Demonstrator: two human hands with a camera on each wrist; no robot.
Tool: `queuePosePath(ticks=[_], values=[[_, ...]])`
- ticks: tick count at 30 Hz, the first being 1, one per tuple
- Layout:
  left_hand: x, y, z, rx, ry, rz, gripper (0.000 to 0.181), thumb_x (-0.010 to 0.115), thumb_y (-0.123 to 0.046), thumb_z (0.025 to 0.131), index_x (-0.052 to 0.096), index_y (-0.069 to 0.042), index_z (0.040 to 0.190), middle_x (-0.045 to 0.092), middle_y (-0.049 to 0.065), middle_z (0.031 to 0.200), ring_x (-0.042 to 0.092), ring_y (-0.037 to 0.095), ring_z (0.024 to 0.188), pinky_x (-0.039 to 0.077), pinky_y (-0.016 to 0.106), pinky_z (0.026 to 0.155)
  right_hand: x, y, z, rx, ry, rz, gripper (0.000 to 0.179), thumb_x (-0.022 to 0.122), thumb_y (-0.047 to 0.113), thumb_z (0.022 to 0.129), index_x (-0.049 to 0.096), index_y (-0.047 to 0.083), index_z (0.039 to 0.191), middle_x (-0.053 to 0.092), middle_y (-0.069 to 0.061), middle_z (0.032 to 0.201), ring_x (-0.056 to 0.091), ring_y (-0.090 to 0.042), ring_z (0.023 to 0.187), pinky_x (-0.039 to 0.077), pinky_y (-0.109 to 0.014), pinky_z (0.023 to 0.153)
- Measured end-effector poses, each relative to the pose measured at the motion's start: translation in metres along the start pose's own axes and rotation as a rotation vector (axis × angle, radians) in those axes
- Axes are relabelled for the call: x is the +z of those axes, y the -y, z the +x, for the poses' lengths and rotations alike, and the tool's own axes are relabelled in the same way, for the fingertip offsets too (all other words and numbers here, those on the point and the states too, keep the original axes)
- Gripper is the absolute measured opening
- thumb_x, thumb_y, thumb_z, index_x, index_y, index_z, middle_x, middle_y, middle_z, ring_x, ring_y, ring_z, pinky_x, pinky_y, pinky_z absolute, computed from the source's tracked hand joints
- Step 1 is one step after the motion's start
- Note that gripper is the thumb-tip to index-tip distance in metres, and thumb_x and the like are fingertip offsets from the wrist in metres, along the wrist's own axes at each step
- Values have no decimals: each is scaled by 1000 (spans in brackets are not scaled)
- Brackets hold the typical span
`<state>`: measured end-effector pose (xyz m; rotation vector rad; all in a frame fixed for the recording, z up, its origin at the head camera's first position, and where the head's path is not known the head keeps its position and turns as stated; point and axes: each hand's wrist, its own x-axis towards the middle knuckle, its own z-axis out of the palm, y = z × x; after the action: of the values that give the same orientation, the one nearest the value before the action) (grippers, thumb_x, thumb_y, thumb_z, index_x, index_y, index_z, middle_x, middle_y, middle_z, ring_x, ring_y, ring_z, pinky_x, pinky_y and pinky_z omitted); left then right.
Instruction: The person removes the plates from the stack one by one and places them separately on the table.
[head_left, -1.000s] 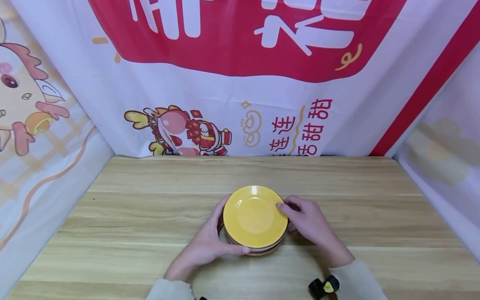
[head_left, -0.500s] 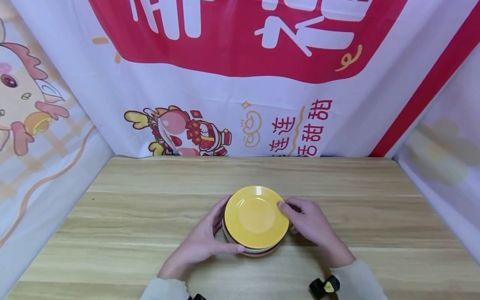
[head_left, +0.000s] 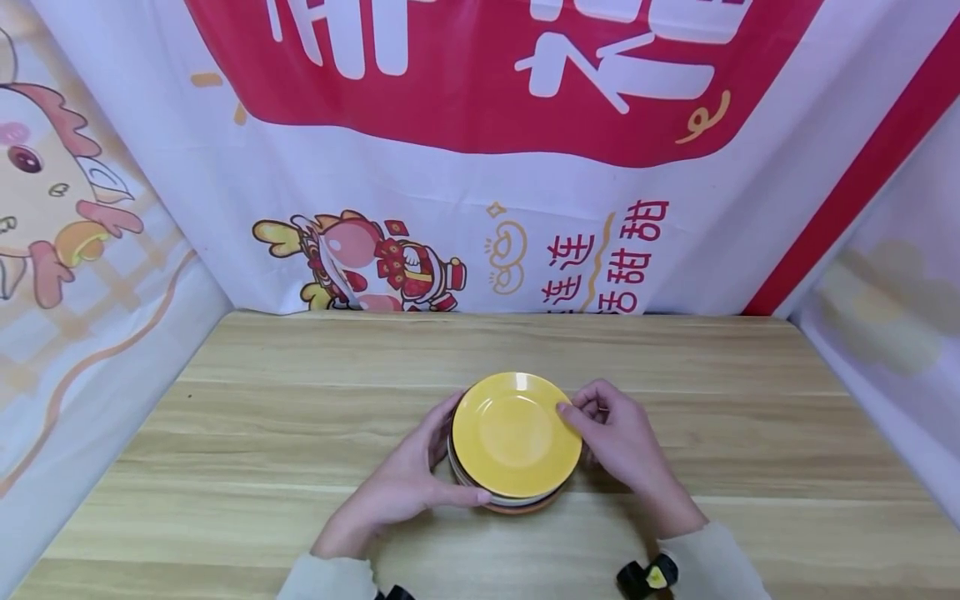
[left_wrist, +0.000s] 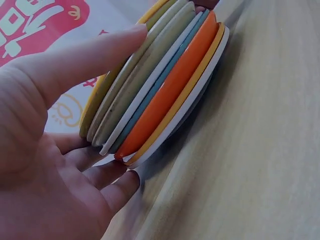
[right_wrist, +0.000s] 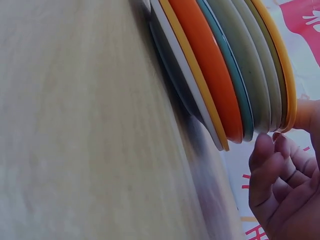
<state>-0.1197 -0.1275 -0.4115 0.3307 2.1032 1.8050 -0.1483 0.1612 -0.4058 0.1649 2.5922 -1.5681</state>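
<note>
Plates [left_wrist: 167, 92], round and glossy, stand stacked on the streaky wood-grain tabletop [head_left: 300, 417], orange, teal and olive edges layered beneath a smooth yellow plate [head_left: 517, 435]. The left hand [head_left: 408, 483] wraps their side; the right hand [head_left: 618, 437] pinches the yellow rim, fingers curled.

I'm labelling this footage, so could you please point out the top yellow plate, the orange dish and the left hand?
Top yellow plate [head_left: 517, 435]: head view, centre of its face.
Orange dish [left_wrist: 170, 91]: left wrist view, outer side.
Left hand [head_left: 407, 482]: head view, middle of the hand.
</note>
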Motion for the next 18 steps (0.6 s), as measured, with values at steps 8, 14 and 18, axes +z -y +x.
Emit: queuePosePath(ticks=[8, 14, 18], values=[[3, -10, -1, -63, -30, 39, 126, 102, -13, 71, 24, -15, 171, 28, 9, 178, 29, 35, 165, 25, 53, 135, 2, -1, 2, 19, -12, 41, 31, 76, 39, 101, 65, 13, 111, 62, -8, 95, 58, -22, 67, 51, -25, 52], [2, -17, 2, -63, -6, 102, 133, 104, -13, 67, 22, -15, 172, 32, 8, 176, 25, 34, 165, 14, 59, 137, 4, -2, 0, 7, -13, 79, 32, 76, 38, 101, 64, 10, 111, 60, -6, 90, 57, -21, 66, 51, -26, 51], [0, -18, 4, -81, 28, 87, 137, 103, -12, 69, 14, -12, 173, 29, 9, 177, 25, 32, 165, 14, 56, 138, 5, -2, -1, 7, -9, 97, 32, 76, 38, 101, 63, 10, 110, 60, -5, 88, 56, -21, 65, 50, -26, 51]])
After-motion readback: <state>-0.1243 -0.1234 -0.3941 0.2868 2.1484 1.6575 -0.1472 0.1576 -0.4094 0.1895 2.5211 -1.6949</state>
